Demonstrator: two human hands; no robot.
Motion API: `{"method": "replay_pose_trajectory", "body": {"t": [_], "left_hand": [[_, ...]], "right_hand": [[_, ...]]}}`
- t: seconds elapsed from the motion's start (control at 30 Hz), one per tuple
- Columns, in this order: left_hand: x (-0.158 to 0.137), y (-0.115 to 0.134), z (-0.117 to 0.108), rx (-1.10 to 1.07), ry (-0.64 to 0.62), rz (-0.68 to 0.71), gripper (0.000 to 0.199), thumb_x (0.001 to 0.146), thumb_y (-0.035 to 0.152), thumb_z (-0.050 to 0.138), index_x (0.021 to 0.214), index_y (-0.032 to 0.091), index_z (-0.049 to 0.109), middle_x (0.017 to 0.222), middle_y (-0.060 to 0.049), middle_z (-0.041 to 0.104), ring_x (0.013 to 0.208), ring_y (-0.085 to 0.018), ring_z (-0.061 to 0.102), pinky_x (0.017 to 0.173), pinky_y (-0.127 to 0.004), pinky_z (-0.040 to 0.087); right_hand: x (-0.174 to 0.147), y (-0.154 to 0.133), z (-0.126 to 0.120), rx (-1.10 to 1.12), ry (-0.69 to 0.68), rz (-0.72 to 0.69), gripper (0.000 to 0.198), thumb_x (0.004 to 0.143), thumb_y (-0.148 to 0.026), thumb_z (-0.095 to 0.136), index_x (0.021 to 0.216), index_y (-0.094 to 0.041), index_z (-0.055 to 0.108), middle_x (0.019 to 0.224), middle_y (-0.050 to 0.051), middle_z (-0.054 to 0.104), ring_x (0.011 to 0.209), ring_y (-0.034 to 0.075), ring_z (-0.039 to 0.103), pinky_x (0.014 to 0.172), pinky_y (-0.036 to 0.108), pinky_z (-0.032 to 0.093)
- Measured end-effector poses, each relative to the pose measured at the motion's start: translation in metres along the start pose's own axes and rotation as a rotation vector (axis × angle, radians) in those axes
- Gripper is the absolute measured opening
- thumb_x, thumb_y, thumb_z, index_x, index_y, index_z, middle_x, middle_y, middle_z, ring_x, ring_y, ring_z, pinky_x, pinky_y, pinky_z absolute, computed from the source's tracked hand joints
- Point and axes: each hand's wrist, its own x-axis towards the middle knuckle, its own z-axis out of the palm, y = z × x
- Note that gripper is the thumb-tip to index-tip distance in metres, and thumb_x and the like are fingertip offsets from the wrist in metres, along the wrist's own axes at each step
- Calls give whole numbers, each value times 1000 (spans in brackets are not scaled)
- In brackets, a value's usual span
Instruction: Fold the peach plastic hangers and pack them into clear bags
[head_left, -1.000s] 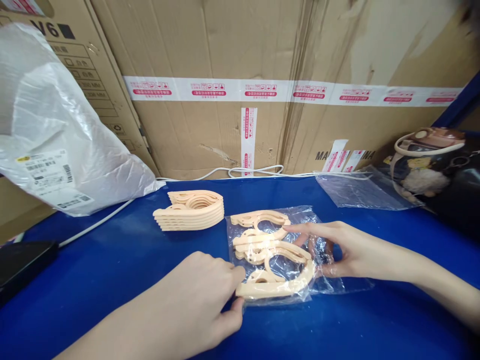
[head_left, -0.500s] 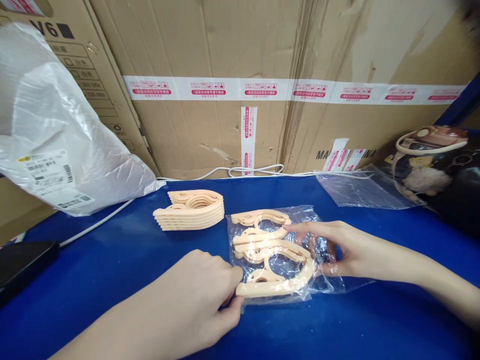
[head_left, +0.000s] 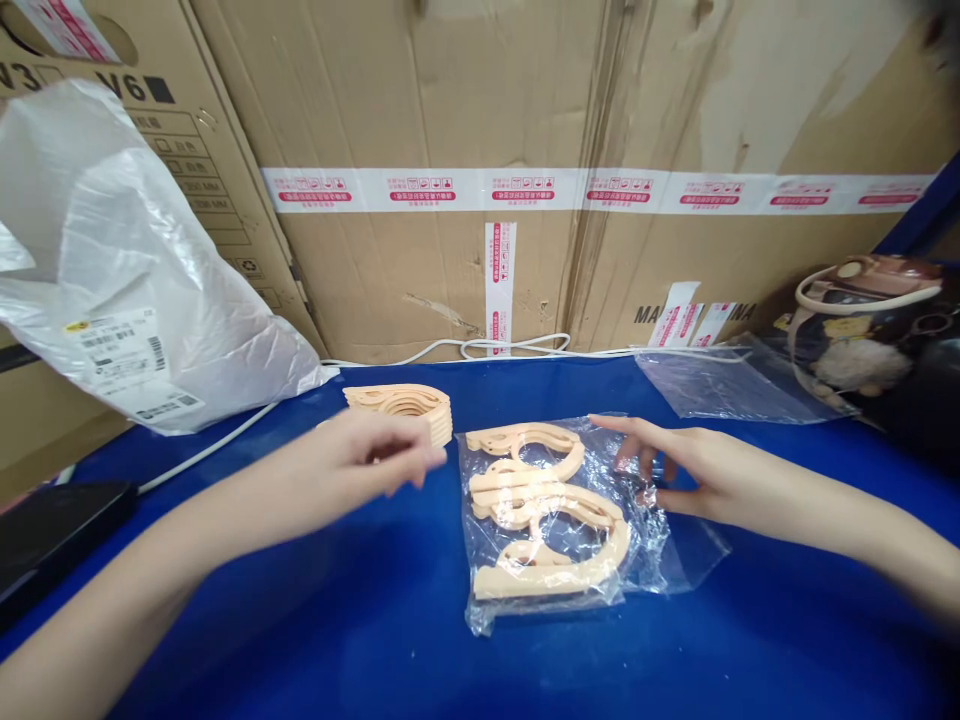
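A clear plastic bag (head_left: 667, 560) lies flat on the blue table, with several beige folding hangers (head_left: 551, 578) inside it. My right hand (head_left: 690, 470) rests at the bag's right side, index finger stretched out and the other fingers bent and apart on the film. To the left stands a neat stack of more beige folding hangers (head_left: 411, 396). My left hand (head_left: 367, 455), slightly blurred, is in front of that stack and covers its near part; thumb and fingers are apart, and nothing shows between them. Whether it touches the stack is hidden.
A white padded parcel bag (head_left: 150, 260) leans at the left by a carton (head_left: 217, 130). A dark flat device (head_left: 67, 540) sits at the left edge. A white cable (head_left: 517, 345) runs along the back. Another clear bag (head_left: 720, 385) and a dark bag with a plush charm (head_left: 862, 360) lie right.
My left hand has let go of the bag's lower left corner and moved up and left to the stack. My right hand has lifted off the hangers slightly, staying at the bag's right side.
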Motion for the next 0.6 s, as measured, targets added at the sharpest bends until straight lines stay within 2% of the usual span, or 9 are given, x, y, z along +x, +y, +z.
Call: {"method": "replay_pose_trajectory", "body": {"t": [0.1, 0.17, 0.2, 0.27, 0.33, 0.4, 0.47, 0.6], "left_hand": [[6, -16, -15, 89, 332, 17, 38, 93, 51, 39, 77, 20, 52, 71, 2, 54, 64, -13, 50, 58, -23, 39], [7, -24, -22, 188, 439, 7, 33, 89, 52, 47, 92, 20, 57, 93, -2, 63, 83, -19, 57, 73, -27, 45], [7, -28, -25, 223, 450, -1, 37, 86, 53, 52, 103, 21, 57, 107, -3, 63, 96, -22, 58, 84, -30, 45], [5, -35, -28, 241, 397, -40, 55, 82, 55, 58, 124, 21, 51, 133, -5, 54, 120, -27, 49, 101, -34, 37], [4, -40, -28, 209, 300, -118, 70, 80, 57, 61, 137, 20, 41, 143, -5, 46, 128, -28, 44, 106, -36, 33], [4, -44, -27, 179, 245, -179, 76, 78, 57, 63, 138, 18, 40, 142, -5, 47, 125, -28, 47, 105, -35, 35], [6, -50, -26, 173, 262, -199, 75, 73, 58, 67, 133, 17, 47, 135, -3, 55, 120, -28, 52, 102, -35, 38], [13, -61, -26, 204, 302, -140, 72, 68, 60, 70, 126, 20, 55, 127, -1, 61, 114, -28, 56, 100, -36, 40]], "right_hand": [[1, 8, 0, -62, 34, 12, 69, 86, -36, 58, 148, -34, 28, 101, 3, 67, 80, 20, 65, 70, 31, 52], [1, 7, 0, -66, 26, 3, 70, 85, -35, 58, 147, -35, 27, 101, 2, 67, 81, 20, 65, 70, 30, 52], [1, 5, 0, -57, 13, -6, 71, 85, -34, 59, 148, -36, 26, 103, 2, 67, 83, 20, 65, 71, 30, 52], [0, -3, 1, -20, -20, -32, 72, 84, -32, 60, 148, -37, 25, 108, 1, 66, 87, 20, 64, 75, 31, 52], [-1, -12, 2, 30, -43, -68, 70, 84, -32, 62, 146, -37, 29, 113, 0, 65, 95, 21, 64, 81, 31, 51], [-1, -19, 5, 68, -45, -106, 66, 83, -34, 64, 143, -37, 36, 121, 0, 64, 104, 22, 62, 87, 32, 50], [0, -24, 7, 96, -41, -134, 62, 83, -35, 65, 140, -38, 40, 126, -1, 61, 108, 22, 61, 89, 32, 49], [3, -28, 11, 193, -83, -151, 63, 84, -35, 64, 141, -38, 37, 120, -2, 64, 102, 19, 62, 87, 31, 49]]}}
